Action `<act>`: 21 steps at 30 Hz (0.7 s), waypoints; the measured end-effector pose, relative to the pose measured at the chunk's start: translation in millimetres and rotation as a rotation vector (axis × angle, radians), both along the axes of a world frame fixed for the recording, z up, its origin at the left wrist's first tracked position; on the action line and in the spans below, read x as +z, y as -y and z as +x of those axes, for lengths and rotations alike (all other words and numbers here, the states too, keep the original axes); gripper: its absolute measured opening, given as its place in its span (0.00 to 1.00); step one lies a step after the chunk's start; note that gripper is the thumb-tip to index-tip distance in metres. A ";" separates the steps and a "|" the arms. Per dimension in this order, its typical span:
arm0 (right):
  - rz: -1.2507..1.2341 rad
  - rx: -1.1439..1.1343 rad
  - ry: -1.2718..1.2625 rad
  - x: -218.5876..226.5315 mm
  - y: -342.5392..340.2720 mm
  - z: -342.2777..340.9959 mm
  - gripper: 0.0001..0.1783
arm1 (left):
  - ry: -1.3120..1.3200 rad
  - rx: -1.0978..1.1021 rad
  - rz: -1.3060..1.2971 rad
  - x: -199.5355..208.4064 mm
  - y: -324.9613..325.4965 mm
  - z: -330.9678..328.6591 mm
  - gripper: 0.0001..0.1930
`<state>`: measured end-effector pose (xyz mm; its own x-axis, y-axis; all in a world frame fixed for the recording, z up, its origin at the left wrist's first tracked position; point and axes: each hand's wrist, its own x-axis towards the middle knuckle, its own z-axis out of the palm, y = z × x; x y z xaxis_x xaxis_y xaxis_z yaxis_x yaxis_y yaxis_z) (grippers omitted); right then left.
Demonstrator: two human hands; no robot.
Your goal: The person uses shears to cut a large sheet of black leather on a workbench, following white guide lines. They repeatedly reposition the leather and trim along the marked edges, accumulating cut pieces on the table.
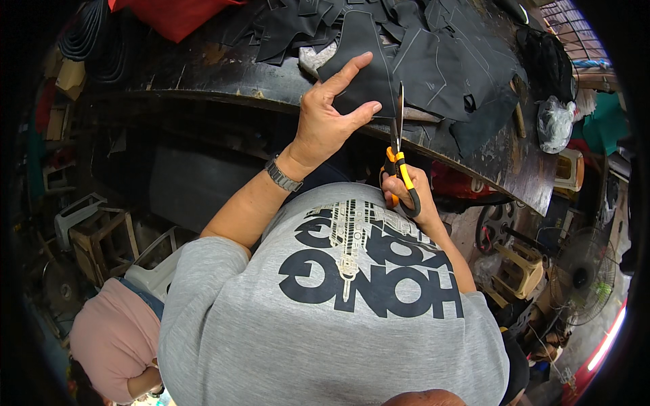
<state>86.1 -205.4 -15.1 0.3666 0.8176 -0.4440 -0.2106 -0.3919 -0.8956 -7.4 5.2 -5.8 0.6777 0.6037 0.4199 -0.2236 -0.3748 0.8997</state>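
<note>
My left hand (323,118), with a dark watch on its wrist, has thumb and index finger spread apart. Their tips rest on a black sheet piece (360,47) with a pale drawn outline; the other fingers are hidden. My right hand (421,193) is closed round the handles of scissors (402,166), coloured yellow-orange and black. The blades point away from me, at the lower right edge of that piece by the table's near edge. Whether they are parted I cannot make out. Right of the blades lie more black pieces (433,71) with pale lines.
Cut black scraps (291,30) heap on the dark worn table (203,71). A red item (172,15) lies far left, beside rolled black material (84,34). A clear plastic bag (555,125) hangs near the right end. A fan (582,277) stands right; a person in pink (115,338) is lower left.
</note>
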 end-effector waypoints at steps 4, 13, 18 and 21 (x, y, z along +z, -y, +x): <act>-0.018 -0.010 0.008 1.6 0.4 -0.7 0.18 | 0.005 -0.013 -0.042 -0.4 -1.3 -0.1 0.34; -0.073 -0.019 -0.018 6.9 0.5 -4.6 0.17 | 0.013 -0.008 -0.077 0.7 -0.7 1.7 0.32; -0.076 -0.012 -0.051 7.7 -6.4 3.6 0.18 | -0.016 -0.065 -0.145 1.8 0.8 -1.0 0.35; -0.021 -0.033 -0.062 8.1 -11.7 6.3 0.18 | -0.017 -0.059 -0.063 1.6 4.0 -2.2 0.36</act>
<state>92.5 -193.7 -7.0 0.3649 0.7958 -0.4834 -0.2783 -0.4022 -0.8722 -9.5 1.2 -4.2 0.7196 0.5871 0.3708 -0.2287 -0.3038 0.9249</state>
